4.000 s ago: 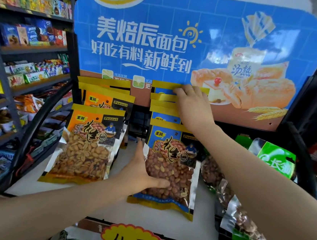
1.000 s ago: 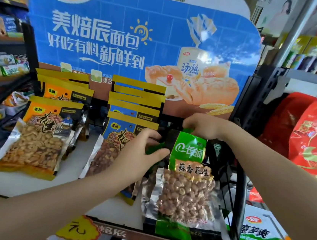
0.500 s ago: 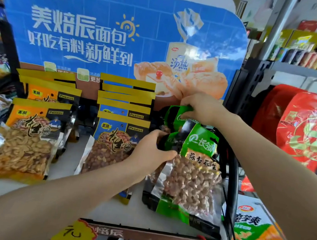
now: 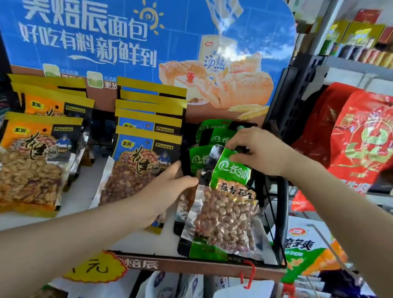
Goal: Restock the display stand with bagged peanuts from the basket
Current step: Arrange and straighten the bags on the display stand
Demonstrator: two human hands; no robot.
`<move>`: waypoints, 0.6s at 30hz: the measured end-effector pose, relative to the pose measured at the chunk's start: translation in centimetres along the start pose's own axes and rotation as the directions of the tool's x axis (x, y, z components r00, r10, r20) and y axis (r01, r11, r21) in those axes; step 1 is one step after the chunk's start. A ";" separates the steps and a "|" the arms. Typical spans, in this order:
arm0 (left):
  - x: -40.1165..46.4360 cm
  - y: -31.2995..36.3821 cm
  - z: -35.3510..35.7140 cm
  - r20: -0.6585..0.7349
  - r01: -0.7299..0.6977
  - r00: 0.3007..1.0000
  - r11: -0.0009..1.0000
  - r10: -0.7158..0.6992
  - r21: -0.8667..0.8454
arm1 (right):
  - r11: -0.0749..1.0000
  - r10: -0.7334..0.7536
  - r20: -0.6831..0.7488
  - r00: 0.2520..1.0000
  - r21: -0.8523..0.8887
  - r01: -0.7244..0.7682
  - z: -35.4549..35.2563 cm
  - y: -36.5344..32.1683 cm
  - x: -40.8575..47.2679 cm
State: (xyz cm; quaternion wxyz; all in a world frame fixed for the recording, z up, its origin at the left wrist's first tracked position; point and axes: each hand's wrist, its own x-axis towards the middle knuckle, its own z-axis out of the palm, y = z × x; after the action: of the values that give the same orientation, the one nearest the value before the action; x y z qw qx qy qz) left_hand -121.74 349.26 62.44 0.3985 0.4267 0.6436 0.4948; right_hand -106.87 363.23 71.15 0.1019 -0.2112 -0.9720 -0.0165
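Observation:
On the display stand's white shelf [image 4: 81,191] stand three rows of bagged peanuts: orange bags [image 4: 27,167] at left, blue bags [image 4: 136,166] in the middle, green bags [image 4: 225,214] at right. My right hand [image 4: 257,151] pinches the top edge of the front green bag, which leans upright. My left hand [image 4: 162,194] holds that bag's left edge, thumb in front and fingers behind it. More green bags [image 4: 211,132] stand behind it. The basket is not in view.
A big blue bread poster [image 4: 135,30] backs the stand. A black wire rail [image 4: 278,220] closes its right side, with red bags [image 4: 374,143] on a shelf beyond. A yellow price tag [image 4: 96,269] hangs below the front edge, over white packets [image 4: 172,297].
Both hands left the blue bags and took hold of the green bag at right. Over the last second the bag was lifted and set more upright; the view shifted right.

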 end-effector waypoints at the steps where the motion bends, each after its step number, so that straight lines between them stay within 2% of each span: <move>1: 0.0 0.2 0.2 0.015 -0.019 1.000 1.000 0.019 -0.007 | 0.998 0.031 0.034 0.999 -0.055 -0.029 0.6 -0.3 0.0; 3: -0.3 0.4 0.6 0.035 -0.047 0.998 0.999 0.047 -0.008 | 0.995 0.066 0.054 0.996 -0.073 -0.062 1.6 -1.0 0.1; 5: -0.5 0.4 0.8 0.032 -0.064 0.997 0.998 0.064 0.002 | 1.000 0.023 0.029 0.999 -0.013 -0.023 2.2 -2.2 0.6; 9: -0.1 0.2 0.8 0.015 -0.089 0.996 0.989 0.088 0.121 | 0.999 0.031 0.024 0.999 -0.013 -0.031 2.4 -3.5 1.8; 11: -0.2 -0.1 0.8 0.001 -0.080 0.997 0.985 0.081 0.153 | 0.997 0.083 -0.078 0.993 0.012 -0.082 1.8 -2.8 1.8; 13: -0.4 -0.6 0.7 -0.019 -0.080 0.996 0.977 0.085 0.196 | 0.986 0.160 -0.244 0.957 0.079 -0.145 0.7 -1.5 1.4; 14: -0.5 -0.7 0.6 -0.027 -0.074 0.996 0.976 0.081 0.205 | 0.983 0.183 -0.282 0.942 0.083 -0.166 0.4 -0.8 1.3; 18: -0.6 -0.7 0.7 -0.003 -0.039 0.999 0.991 0.039 0.132 | 0.979 0.197 -0.149 0.969 -0.013 -0.201 0.9 0.9 2.3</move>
State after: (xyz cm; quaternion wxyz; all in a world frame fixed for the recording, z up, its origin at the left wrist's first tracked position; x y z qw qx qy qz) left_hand -121.00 348.76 61.69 0.3578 0.4632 0.6676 0.4602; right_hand -108.76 365.09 70.70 0.1714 -0.3073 -0.9354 -0.0354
